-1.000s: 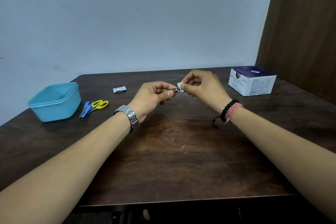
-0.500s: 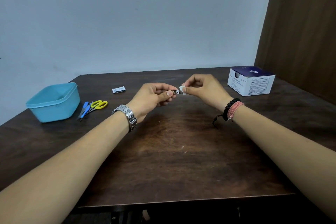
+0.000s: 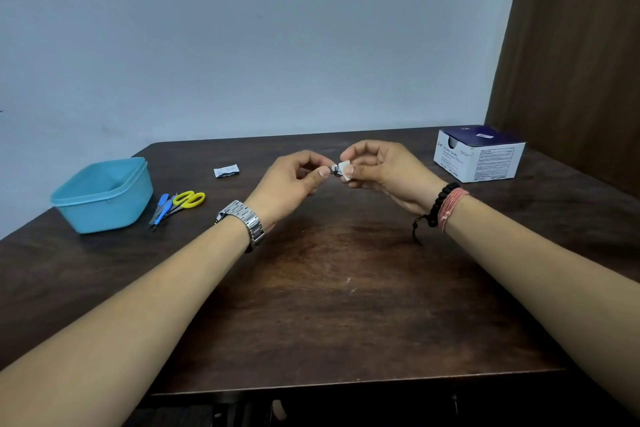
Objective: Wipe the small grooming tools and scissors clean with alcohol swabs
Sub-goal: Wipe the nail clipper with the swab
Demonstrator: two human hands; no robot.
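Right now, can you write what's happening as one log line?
step: wiping | left hand: pinches small shiny metal tool | right hand: pinches white alcohol swab against it | yellow-handled scissors: on table, waiting

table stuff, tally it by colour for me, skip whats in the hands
Blue: 3, the tub, blue-handled tool and the blue-topped swab box
Yellow: 1, the scissors
White: 1, the swab wrapper
Total: 5

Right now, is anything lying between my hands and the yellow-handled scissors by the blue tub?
Nothing visible: bare dark wooden table separates the left hand from the yellow-handled scissors. The torn white swab wrapper lies farther back, off that line.
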